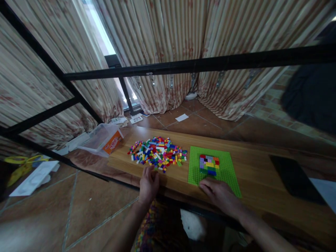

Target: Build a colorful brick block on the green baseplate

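Observation:
A loose pile of small coloured building bricks [160,151] covers the left half of the wooden table. My left hand [149,182] is at the near edge of this pile, its fingers curled together; whatever they may hold is hidden. To the right lies a green studded baseplate [228,168]. On it stands a roughly square patch of bricks [209,164] in red, lilac, pink, yellow, green and blue. Over the plate's near edge, just below the patch, my right hand [219,192] has its fingers closed. Anything between those fingertips is too small or hidden to see.
A clear plastic box [98,138] with an orange label stands at the table's left end. Toward the right lies a dark flat object [295,178], with white paper [322,190] beside it. A black metal rail [183,66] crosses behind the table [252,157].

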A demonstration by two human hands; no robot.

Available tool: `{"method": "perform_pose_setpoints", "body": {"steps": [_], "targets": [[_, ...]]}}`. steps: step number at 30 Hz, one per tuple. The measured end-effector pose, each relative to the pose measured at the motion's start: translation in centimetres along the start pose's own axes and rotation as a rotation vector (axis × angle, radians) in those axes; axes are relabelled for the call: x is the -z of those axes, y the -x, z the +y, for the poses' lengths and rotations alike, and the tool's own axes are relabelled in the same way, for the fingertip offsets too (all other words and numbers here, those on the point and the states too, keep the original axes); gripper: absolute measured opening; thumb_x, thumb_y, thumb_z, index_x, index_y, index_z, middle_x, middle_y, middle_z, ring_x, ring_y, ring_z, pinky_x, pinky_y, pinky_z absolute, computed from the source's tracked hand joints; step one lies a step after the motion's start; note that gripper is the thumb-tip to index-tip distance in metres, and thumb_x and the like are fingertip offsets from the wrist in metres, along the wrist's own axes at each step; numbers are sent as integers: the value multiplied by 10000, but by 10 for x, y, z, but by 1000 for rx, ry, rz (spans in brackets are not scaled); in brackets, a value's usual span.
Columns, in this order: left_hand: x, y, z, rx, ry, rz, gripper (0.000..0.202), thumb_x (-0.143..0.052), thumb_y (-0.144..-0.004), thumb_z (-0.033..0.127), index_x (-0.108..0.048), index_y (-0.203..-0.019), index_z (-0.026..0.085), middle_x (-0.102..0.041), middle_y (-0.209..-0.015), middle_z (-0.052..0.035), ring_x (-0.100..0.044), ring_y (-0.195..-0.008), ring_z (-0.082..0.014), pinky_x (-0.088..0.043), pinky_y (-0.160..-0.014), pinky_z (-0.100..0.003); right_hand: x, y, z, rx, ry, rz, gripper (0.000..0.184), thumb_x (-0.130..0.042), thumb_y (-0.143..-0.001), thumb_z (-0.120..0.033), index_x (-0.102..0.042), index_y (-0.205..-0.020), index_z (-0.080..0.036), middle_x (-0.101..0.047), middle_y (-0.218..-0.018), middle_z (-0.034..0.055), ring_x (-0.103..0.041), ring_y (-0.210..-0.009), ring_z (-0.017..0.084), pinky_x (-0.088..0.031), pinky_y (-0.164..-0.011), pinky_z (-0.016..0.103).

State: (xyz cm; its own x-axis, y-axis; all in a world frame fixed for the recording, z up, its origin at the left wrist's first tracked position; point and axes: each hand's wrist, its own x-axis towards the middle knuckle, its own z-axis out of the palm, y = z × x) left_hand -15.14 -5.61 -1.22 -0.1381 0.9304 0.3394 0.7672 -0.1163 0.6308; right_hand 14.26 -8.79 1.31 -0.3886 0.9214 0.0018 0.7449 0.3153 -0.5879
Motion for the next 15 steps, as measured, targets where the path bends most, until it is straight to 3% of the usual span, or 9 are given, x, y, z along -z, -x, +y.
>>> {"method": "perform_pose_setpoints", "body": {"steps": [8,15], "targets": [[-19,8,27,-144,-3,-99,267,-512,-866,179,-565,-1125,216,-611,-1076,-75,-632,-950,-193,-542,-820,-318,-5,-2,4,38,98,20,318,-366,-992,-294,-603,-797,-210,-647,-804,28,-602,-751,164,-404,-695,285],[-45,-19,67,-238,-156,-275,295,-543,-865,237,-579,-1157,213,-586,-1105,-92,-600,-987,-221,-516,-840,-326,-3,-2,1,50,143,19,309,-365,-986,-257,-589,-780,-204,-623,-781,21,-576,-745,154,-379,-681,275]]}}
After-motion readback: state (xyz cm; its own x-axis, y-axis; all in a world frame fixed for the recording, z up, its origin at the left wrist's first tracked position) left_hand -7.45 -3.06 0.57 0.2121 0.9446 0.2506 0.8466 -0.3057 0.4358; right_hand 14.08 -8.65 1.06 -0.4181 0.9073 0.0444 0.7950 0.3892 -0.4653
